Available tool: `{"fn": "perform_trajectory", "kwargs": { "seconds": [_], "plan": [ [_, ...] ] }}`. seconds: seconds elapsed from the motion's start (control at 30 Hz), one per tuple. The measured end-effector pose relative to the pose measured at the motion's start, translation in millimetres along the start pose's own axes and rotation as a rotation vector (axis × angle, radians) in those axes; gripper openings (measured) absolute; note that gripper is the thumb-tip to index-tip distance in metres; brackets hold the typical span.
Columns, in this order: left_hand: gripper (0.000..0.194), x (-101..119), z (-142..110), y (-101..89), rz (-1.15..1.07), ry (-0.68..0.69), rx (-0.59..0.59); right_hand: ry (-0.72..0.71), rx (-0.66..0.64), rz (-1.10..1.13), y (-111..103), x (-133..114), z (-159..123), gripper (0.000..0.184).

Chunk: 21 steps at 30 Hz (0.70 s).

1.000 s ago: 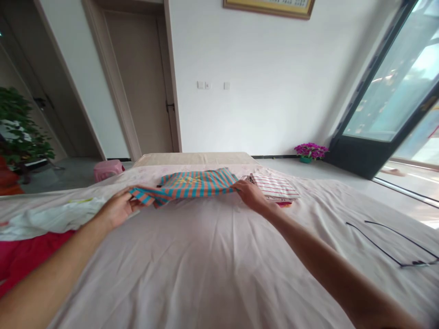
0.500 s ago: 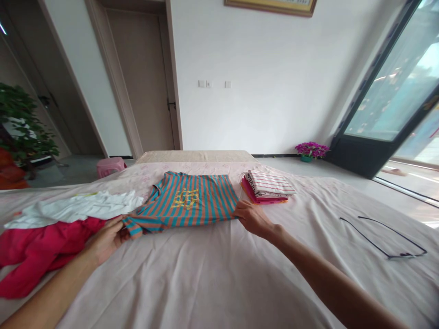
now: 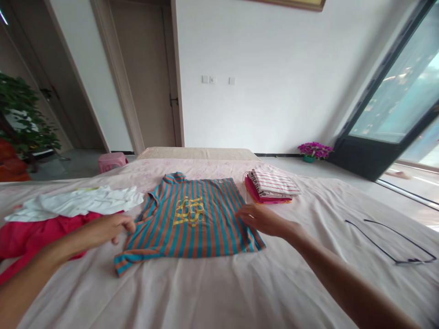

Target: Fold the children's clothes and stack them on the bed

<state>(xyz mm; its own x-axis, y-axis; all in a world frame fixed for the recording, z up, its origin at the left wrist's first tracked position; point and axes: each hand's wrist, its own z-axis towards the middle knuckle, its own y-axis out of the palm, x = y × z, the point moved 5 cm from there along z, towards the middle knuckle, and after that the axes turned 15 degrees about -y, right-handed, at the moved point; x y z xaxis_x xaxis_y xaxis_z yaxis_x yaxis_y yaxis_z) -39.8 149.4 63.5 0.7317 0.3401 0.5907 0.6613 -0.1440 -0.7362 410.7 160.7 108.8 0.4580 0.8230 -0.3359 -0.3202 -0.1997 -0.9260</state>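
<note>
While striped shirt [image 3: 214, 228] lies toward far edge of sheet [image 3: 206, 297], your left hand [image 3: 106, 230] stays clear, loosely open; right hand [image 3: 262, 219] at hem — grip unclear.

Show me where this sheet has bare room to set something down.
The pale pink sheet is bare on the near side of the blue-and-orange striped shirt, and between the folded clothes stack and the dark-framed glasses. Crowded: the left, where rumpled white cloth and red cloth lie close to the shirt.
</note>
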Motion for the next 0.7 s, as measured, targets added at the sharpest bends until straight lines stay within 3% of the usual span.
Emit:
{"fn": "perform_trajectory", "kwargs": {
  "seconds": [0.1, 0.17, 0.27, 0.33, 0.43, 0.6, 0.7],
  "plan": [
    [0.038, 59.3, 34.7, 19.5, 0.175, 0.185, 0.085, -0.006, 0.126, -0.078, 21.0, 13.1, 55.0, 0.04],
    [0.045, 97.2, 57.6, 48.4, 0.289, 0.312, 0.186, 0.044, 0.136, -0.166, 51.2, 22.3, 91.5, 0.044],
    [0.05, 123.3, 88.8, 95.9, 0.312, 0.288, 0.257, 0.187, 0.084, -0.206, 97.3, 36.4, 127.1, 0.057],
    [0.054, 120.9, 102.5, 115.3, 0.321, 0.237, 0.32, 0.201, 0.04, -0.23, 114.4, 45.4, 135.2, 0.064],
    [0.059, 99.1, 115.4, 119.7, 0.349, 0.194, 0.401, 0.234, 0.007, -0.279, 111.3, 71.0, 124.9, 0.066],
    [0.062, 58.1, 134.1, 89.6, 0.409, 0.073, 0.53, 0.498, -0.019, -0.323, 76.7, 131.0, 80.2, 0.066],
    [0.057, 47.8, 143.8, 67.7, 0.286, -0.017, 0.581, 0.585, 0.006, -0.329, 69.1, 146.5, 64.7, 0.066]
  ]
}}
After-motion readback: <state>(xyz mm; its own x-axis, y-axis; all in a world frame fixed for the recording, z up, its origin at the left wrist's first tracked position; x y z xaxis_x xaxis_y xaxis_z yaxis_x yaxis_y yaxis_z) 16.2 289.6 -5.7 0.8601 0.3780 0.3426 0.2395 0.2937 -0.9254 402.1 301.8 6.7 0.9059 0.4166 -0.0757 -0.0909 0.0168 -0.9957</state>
